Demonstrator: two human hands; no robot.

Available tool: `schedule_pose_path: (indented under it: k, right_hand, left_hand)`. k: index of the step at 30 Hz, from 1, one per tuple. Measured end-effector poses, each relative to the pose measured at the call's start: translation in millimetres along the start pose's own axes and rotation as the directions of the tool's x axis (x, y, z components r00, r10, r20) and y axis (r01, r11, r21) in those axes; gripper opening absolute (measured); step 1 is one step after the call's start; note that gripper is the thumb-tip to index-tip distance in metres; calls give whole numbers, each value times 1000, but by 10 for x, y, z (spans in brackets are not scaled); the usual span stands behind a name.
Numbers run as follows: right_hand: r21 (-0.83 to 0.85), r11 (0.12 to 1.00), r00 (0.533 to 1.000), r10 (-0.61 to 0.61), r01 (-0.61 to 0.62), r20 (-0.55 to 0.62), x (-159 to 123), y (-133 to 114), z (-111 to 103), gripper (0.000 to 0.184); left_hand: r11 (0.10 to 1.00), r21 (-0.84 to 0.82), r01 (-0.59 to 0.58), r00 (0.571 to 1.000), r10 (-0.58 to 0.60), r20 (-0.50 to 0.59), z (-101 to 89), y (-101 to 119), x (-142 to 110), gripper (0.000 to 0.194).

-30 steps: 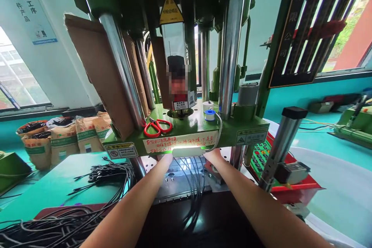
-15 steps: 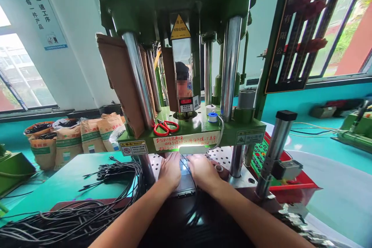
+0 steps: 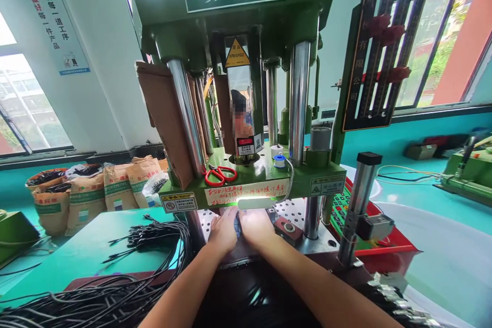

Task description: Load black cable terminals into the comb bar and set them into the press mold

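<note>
- Our left hand (image 3: pixel 224 231) and right hand (image 3: pixel 257 226) are now lying closer together over the metal plate (image 3: pixel 241 254), below the lit lamp (image 3: pixel 255 203); fingers are partly hiding, so we cannot tell whether either is gripping.
- Red-handled scissors (image 3: pixel 220 176) are resting on the green press (image 3: pixel 261 173); black cables (image 3: pixel 154 236) are spreading over the teal table (image 3: pixel 121 219).
- Paper sacks (image 3: pixel 86 207) are standing beyond, holding black pieces (image 3: pixel 46 178); a red bin (image 3: pixel 394 252) is sitting at our right, holding something green.
</note>
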State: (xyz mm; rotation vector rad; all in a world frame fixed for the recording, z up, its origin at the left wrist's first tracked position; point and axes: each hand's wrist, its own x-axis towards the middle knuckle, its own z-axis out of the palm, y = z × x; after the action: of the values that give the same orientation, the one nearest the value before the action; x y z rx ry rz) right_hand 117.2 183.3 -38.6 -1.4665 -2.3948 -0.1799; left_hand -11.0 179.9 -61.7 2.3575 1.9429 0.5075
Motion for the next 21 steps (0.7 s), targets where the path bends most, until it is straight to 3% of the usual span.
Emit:
schedule_pose_path:
  k: [5, 9, 13, 21]
  right_hand:
    - [-8, 1000, 1000, 9, -9, 10, 37, -67, 50, 26]
    - [6, 999, 998, 53, -54, 20, 77, -152, 119, 26]
    - [28, 994, 995, 101, -101, 8, 81, -212, 166, 27]
    - [73, 986, 986, 156, -151, -59, -63, 19, 129, 29]
  left_hand:
    - [998, -55, 28, 999, -29, -13, 77, -34, 51, 55]
    - [997, -75, 19, 999, -21, -26, 70, -75, 80, 41]
    - [999, -37, 3, 1000, -4, -18, 46, -97, 57, 41]
    - [997, 82, -1, 1000, 3, -21, 11, 79, 37, 46]
